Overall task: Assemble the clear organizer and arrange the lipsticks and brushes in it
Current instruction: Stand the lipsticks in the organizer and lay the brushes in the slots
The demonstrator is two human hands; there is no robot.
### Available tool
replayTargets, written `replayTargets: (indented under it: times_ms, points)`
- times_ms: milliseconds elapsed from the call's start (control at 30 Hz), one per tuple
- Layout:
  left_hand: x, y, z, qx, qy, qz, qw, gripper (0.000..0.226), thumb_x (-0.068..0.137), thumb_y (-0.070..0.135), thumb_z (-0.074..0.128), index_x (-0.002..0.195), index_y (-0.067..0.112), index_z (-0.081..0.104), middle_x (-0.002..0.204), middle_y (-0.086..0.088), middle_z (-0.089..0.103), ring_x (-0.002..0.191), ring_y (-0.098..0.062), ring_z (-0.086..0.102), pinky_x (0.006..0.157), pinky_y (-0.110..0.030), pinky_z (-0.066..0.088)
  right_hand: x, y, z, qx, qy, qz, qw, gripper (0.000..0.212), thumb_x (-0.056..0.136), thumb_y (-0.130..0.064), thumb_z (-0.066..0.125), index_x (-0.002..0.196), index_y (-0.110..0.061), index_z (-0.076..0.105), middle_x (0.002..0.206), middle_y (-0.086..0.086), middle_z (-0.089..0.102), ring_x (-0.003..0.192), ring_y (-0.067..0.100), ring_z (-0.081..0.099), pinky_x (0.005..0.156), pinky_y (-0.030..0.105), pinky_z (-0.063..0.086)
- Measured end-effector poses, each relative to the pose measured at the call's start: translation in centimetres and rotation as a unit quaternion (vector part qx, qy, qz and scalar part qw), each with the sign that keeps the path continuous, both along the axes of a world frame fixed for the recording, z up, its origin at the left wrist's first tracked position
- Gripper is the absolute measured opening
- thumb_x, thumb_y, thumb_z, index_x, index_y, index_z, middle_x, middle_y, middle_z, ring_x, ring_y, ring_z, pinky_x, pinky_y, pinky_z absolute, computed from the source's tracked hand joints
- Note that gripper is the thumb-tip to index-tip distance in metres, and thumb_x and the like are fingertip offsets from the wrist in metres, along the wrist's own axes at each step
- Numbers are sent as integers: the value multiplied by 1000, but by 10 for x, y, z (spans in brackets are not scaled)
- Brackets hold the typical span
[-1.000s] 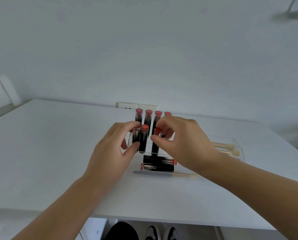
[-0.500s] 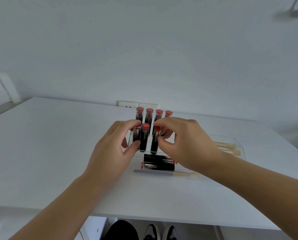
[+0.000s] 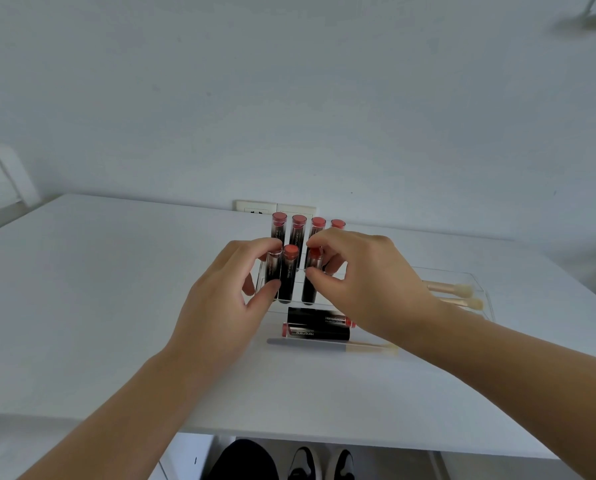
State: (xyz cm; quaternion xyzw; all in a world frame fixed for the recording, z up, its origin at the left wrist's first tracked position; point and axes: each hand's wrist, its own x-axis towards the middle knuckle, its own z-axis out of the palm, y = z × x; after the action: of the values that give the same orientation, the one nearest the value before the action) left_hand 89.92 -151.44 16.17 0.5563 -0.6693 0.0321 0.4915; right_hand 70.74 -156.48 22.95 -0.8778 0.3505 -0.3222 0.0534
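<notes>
Reaching in from the near edge of the white table (image 3: 82, 306), both hands work at the clear organizer (image 3: 476, 282) near the far edge. Nearest lie a brush (image 3: 331, 345) and two lipsticks (image 3: 319, 325), flat. Beyond, the left hand (image 3: 220, 306) has its grip pinched round a front-row lipstick (image 3: 273, 271); the right hand (image 3: 362, 282) pinches another standing lipstick (image 3: 311, 282). Bare tabletop spreads wide to the left.

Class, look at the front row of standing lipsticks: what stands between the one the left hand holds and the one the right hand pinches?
In the head view, one upright lipstick with a coral top stands between them, touched by neither hand.
</notes>
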Motion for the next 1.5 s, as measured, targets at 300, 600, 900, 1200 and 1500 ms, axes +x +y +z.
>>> replayTargets:
  times_ms: [300, 600, 900, 1200, 1500]
  points:
    - [1, 0, -1, 3, 1, 3, 1000, 55, 85, 16, 76, 131, 37, 53, 108, 22, 54, 76, -13, 55, 62, -13, 37, 0, 4, 2, -4, 7, -6, 1000, 15, 87, -27, 68, 101, -21, 66, 81, -4, 67, 76, 20, 66, 68, 42, 55]
    - [2, -1, -1, 10, 24, -1, 1000, 53, 86, 16, 74, 129, 38, 53, 110, 22, 57, 77, -14, 58, 64, -10, 38, 4, 7, 15, -52, 8, -11, 999, 21, 84, -31, 70, 104, -23, 70, 88, -7, 64, 82, 16, 59, 67, 37, 52]
    - [2, -1, -2, 12, 32, -5, 999, 54, 86, 15, 75, 128, 41, 52, 112, 22, 60, 78, -13, 58, 66, -13, 38, 15, 6, 22, -91, 53, -23, 994, 17, 86, -33, 69, 99, -23, 72, 93, -6, 66, 89, 19, 57, 74, 34, 48]
    - [2, -2, -1, 6, 20, 14, 1000, 49, 86, 19, 76, 127, 37, 57, 109, 22, 60, 78, -11, 57, 63, -9, 37, 23, 3, 23, -43, 66, -17, 997, 9, 89, -28, 64, 92, -27, 73, 78, -14, 62, 86, 14, 53, 69, 34, 46]
    - [2, -1, 0, 4, 20, 12, 1000, 48, 85, 18, 76, 126, 35, 58, 109, 22, 60, 78, -12, 56, 66, -9, 38, 22, 1, 22, -25, 61, -25, 998, 11, 91, -27, 63, 93, -29, 74, 83, -12, 67, 88, 12, 54, 75, 36, 50]
